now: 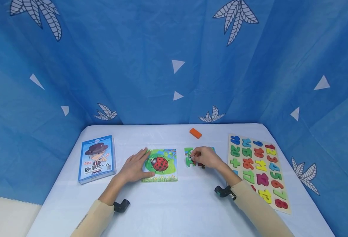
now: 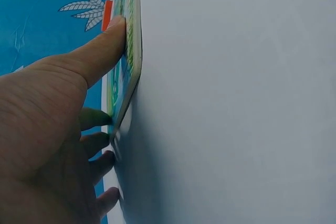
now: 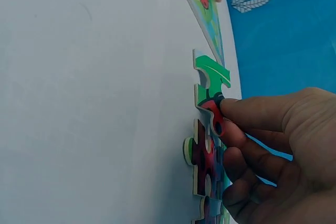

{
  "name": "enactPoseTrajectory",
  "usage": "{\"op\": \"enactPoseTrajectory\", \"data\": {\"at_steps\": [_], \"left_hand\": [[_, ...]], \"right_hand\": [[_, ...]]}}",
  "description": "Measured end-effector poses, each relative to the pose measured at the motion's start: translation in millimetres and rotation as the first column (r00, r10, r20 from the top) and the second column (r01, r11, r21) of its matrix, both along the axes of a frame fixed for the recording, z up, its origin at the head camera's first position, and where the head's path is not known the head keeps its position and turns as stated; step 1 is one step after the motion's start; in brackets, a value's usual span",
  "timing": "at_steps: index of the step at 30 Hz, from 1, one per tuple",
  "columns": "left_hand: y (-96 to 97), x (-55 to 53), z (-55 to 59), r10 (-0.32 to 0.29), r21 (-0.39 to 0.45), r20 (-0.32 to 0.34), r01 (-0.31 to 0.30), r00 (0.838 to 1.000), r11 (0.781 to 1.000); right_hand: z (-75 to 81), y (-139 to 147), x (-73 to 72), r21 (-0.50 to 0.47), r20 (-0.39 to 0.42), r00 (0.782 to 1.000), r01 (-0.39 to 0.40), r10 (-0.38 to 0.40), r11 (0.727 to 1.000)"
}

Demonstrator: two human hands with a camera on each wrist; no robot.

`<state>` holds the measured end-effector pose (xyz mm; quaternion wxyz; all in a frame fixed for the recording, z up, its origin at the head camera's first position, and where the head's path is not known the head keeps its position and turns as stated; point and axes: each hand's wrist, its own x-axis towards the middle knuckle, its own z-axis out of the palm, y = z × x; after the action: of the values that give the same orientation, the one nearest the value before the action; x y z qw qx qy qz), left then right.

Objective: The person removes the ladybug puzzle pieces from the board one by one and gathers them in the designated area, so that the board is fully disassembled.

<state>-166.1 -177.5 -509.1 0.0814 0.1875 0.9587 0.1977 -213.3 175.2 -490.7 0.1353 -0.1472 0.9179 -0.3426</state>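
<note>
My left hand point(image 1: 133, 167) rests at the left edge of a ladybug puzzle board point(image 1: 171, 176). Its thumb lies on the picture in the left wrist view, the other fingers extended along the board's side. To the right, my right hand point(image 1: 207, 157) pinches a green and red jigsaw piece point(image 3: 212, 107) between thumb and fingers. Below that piece in the right wrist view are a dark red jigsaw piece point(image 3: 201, 156) and other pieces, partly hidden by the fingers. From the head view, my right hand covers much of this group.
A blue game box point(image 1: 97, 159) lies at the left of the white table point(image 1: 174, 210). An orange block point(image 1: 195, 133) is near the back edge. On the right lies a wooden number board point(image 1: 255, 164) with coloured numerals, partly under the right forearm. Blue curtains surround the table.
</note>
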Motion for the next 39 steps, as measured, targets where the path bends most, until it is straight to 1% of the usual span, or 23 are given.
{"op": "enactPoseTrajectory", "data": {"at_steps": [4, 10, 18, 24, 31, 39], "left_hand": [[0.3, -0.3, 0.3, 0.003, -0.001, 0.0, -0.003, 1.0, 1.0], [0.8, 0.4, 1.0, 0.002, 0.003, 0.006, -0.002, 1.0, 1.0], [0.5, -0.1, -1.3, 0.0, -0.006, -0.013, 0.0, 1.0, 1.0], [0.6, -0.7, -1.9, -0.002, -0.004, -0.013, 0.002, 1.0, 1.0], [0.4, 0.5, -0.1, -0.002, 0.002, -0.017, 0.002, 1.0, 1.0], [-0.1, 2.3, 0.6, -0.009, 0.01, -0.044, 0.009, 0.999, 1.0]], "right_hand": [[-1.9, 0, -0.5, 0.012, -0.029, 1.0, 0.004, -0.003, 1.0], [-7.8, 0, -0.4, 0.02, -0.037, 0.999, 0.029, -0.028, 0.999], [-12.0, -2, 1.3, 0.022, -0.058, 0.997, 0.041, -0.04, 0.999], [-14.2, -5, 3.9, 0.04, -0.104, 0.994, 0.048, -0.044, 0.998], [-14.4, -5, 3.3, 0.074, -0.149, 0.989, 0.03, -0.019, 0.997], [-13.8, -5, 3.9, 0.072, -0.155, 0.988, 0.026, -0.014, 0.997]]}}
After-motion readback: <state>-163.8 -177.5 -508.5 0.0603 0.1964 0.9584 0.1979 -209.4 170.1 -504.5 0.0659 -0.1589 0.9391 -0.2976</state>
